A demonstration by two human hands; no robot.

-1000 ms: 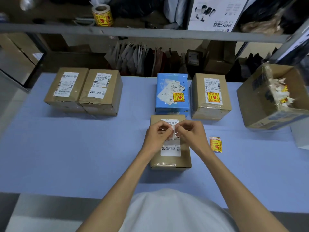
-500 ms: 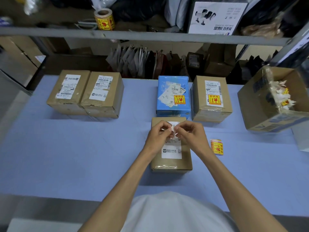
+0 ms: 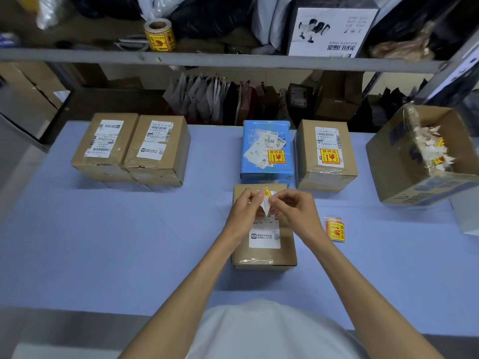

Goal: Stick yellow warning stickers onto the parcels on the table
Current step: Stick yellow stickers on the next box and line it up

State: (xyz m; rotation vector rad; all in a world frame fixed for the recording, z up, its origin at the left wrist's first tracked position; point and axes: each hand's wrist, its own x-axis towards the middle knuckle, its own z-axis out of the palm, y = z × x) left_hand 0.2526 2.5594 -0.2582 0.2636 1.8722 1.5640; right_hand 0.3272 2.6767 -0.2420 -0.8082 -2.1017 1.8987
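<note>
Both hands hover over a brown parcel (image 3: 264,251) in the middle of the blue table (image 3: 129,242). My left hand (image 3: 245,211) pinches the white backing paper, and my right hand (image 3: 293,206) pinches the yellow warning sticker (image 3: 267,192), whose corner shows peeled above the fingers. A small stack of yellow stickers (image 3: 335,229) lies on the table to the right. Behind stand a blue parcel (image 3: 267,151) and a brown parcel (image 3: 326,154), each bearing a yellow sticker. Two brown parcels (image 3: 106,145) (image 3: 158,149) at the left carry only white labels.
An open cardboard box (image 3: 425,161) with crumpled backing papers stands at the right edge. A shelf rail (image 3: 233,60) crosses overhead; a roll of yellow stickers (image 3: 159,36) and a white product box (image 3: 331,32) sit on it. Bags and cartons line the back.
The hands have drawn slightly apart and the yellow sticker's corner now shows, peeled from its white backing. The parcels have stayed where they were.
</note>
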